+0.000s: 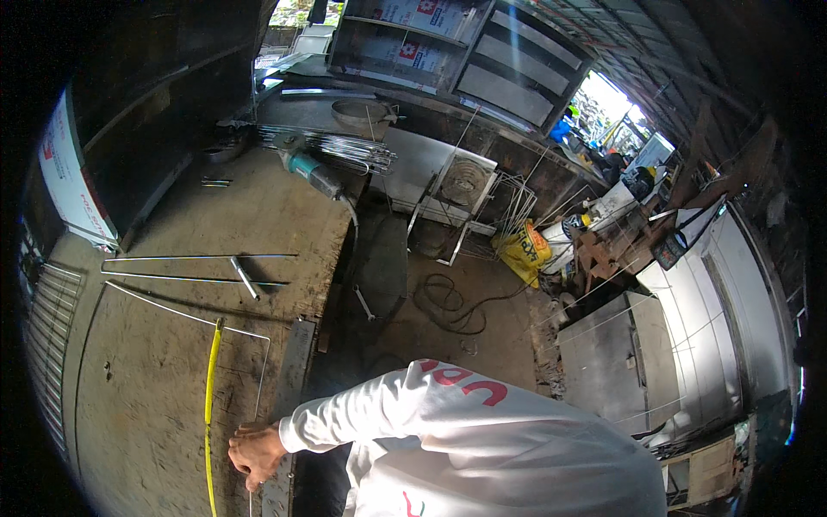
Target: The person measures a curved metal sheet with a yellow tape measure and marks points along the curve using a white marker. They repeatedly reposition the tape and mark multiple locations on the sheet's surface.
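On the scuffed brown workbench point(164, 388), near its front edge, one hand point(255, 454) is seen with fingers curled down onto the end of a thin bent steel wire rod point(261, 379); whether it is the left or right cannot be told, and the other hand is out of view. A yellow tape measure point(210, 405) is laid beside the rod, running away from the hand. The rod is judged light, springy along its long legs and stiff only at the bends, slippery where bare; a hold close to a corner bend would be steadier than at the free end. Further back, straight steel rods point(194, 267), a teal angle grinder point(312, 174) and a bundle of wires point(345, 151) are noted.
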### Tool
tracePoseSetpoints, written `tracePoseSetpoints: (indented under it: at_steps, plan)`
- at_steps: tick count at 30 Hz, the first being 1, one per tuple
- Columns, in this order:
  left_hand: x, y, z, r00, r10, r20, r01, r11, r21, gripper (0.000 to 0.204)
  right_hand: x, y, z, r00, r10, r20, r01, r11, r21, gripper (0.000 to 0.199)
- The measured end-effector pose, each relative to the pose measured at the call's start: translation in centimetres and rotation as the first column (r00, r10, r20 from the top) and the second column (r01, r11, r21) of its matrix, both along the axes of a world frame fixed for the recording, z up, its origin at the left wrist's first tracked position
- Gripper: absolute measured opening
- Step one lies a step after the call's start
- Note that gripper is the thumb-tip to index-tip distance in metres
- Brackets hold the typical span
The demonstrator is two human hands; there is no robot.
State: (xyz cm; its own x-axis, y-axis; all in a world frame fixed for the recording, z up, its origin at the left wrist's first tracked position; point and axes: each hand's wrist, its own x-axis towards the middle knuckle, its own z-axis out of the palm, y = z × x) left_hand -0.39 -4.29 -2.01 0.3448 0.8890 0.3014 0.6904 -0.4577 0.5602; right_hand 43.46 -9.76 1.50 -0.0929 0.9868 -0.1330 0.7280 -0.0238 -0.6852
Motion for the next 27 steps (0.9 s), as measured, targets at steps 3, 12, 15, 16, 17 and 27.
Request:
tracePoseSetpoints:
  at_steps: [3, 12, 15, 16, 17, 27]
  plan:
    - [0.0, -0.2, 1.1, 0.998, 0.051, -0.031, -0.055, 0.988, -0.147, 0.050, 0.6, 0.1, 0.0, 0.998, 0.026, -0.056, -0.029, 0.999, -0.038, 0.039]
    - [0.9, -1.3, 1.7, 0.994, 0.106, 0.039, -0.096, 0.976, -0.195, 0.045, 0.8, -0.6, -1.1, 0.997, 0.052, -0.061, -0.050, 0.998, 0.035, 0.035]
    - [-0.4, -1.0, 0.7, 0.996, 0.038, -0.075, -0.046, 0.994, -0.102, 0.045, 1.9, 0.7, -2.1, 0.982, 0.113, -0.152, -0.120, 0.992, -0.038, 0.038]
    - [0.2, -1.5, 2.0, 0.994, 0.042, -0.105, -0.053, 0.992, -0.113, 0.046, 1.2, 1.0, -1.1, 0.989, 0.119, -0.086, -0.120, 0.993, -0.012, 0.037]
    - [1.4, -1.7, 3.0, 0.997, 0.079, 0.004, -0.075, 0.965, -0.253, 0.046, 0.4, 2.2, -1.8, 0.981, 0.186, -0.051, -0.184, 0.982, 0.049, 0.038]
    - [0.1, -0.9, 3.5, 0.964, 0.026, -0.263, -0.056, 0.993, -0.106, 0.036, 2.9, -0.8, 3.5, 0.993, 0.098, -0.066, -0.102, 0.993, -0.062, 0.037]
